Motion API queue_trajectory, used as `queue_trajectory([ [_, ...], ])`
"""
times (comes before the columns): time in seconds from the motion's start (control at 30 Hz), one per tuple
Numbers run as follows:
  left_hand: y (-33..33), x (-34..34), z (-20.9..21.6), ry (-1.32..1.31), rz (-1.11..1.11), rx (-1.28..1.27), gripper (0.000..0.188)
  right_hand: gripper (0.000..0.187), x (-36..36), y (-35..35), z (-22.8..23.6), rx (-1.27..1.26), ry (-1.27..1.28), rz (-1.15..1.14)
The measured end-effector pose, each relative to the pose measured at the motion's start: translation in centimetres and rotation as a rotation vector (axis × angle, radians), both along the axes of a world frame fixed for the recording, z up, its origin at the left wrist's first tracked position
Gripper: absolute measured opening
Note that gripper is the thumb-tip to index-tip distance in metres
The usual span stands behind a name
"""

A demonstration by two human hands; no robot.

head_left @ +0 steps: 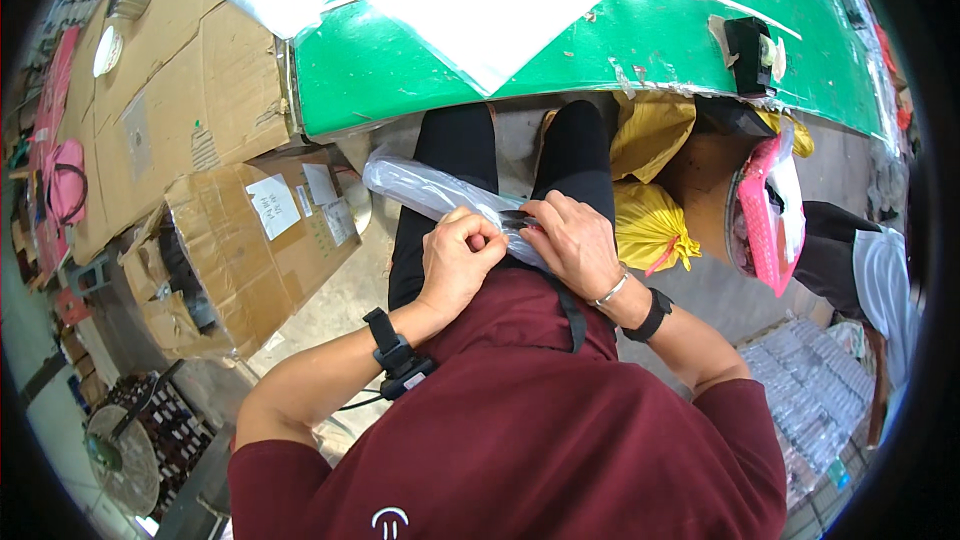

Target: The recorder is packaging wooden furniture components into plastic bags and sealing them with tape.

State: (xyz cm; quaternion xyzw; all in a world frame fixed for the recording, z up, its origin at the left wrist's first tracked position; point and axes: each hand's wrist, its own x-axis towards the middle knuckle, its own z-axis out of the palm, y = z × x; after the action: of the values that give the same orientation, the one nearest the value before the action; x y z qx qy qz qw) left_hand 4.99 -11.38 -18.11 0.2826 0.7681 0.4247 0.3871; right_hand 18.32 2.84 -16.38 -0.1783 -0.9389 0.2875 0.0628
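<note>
Across my lap lies a long bundle of clear plastic film [425, 186], slanting from the upper left down toward my waist. My left hand [458, 255] is closed in a pinch over the bundle's lower part; what its fingertips hold is too small to make out. Close by on the right, my right hand [575, 242] curls its fingers around a small black cutting tool [516, 220], perhaps snips, whose dark end points at the left hand. The two hands are a short gap apart. Part of the film is hidden under them.
Ahead stands a green-topped table [400, 70] with bright plastic sheets [490, 10] and a black tape dispenser [750, 55]. A cardboard box [250, 240] is at left. Yellow bags [645, 225] and a pink basket [765, 215] stand at right.
</note>
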Motion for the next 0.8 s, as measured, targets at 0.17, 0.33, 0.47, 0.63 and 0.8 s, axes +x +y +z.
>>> queue_trajectory([
  [0.17,0.1,0.0,-0.2,0.031,-0.002,0.007,0.011,0.024,-0.4,-0.1,-0.3,0.002,0.026,-0.012],
  [0.33,0.2,-0.2,-0.1,0.071,-0.027,-0.002,0.011,0.025,-0.4,0.2,-0.6,-0.003,0.056,-0.010],
  [0.47,0.2,0.0,0.0,0.053,-0.026,-0.004,0.012,0.025,-0.3,0.2,-0.6,-0.021,0.063,-0.008],
  [0.63,0.3,0.1,0.1,0.069,-0.026,-0.012,0.012,0.026,-0.2,0.8,-0.4,-0.009,0.074,0.019],
  [0.8,0.4,0.0,0.0,0.082,-0.032,-0.010,0.011,0.027,-0.3,1.5,-0.5,0.022,0.081,0.055],
])
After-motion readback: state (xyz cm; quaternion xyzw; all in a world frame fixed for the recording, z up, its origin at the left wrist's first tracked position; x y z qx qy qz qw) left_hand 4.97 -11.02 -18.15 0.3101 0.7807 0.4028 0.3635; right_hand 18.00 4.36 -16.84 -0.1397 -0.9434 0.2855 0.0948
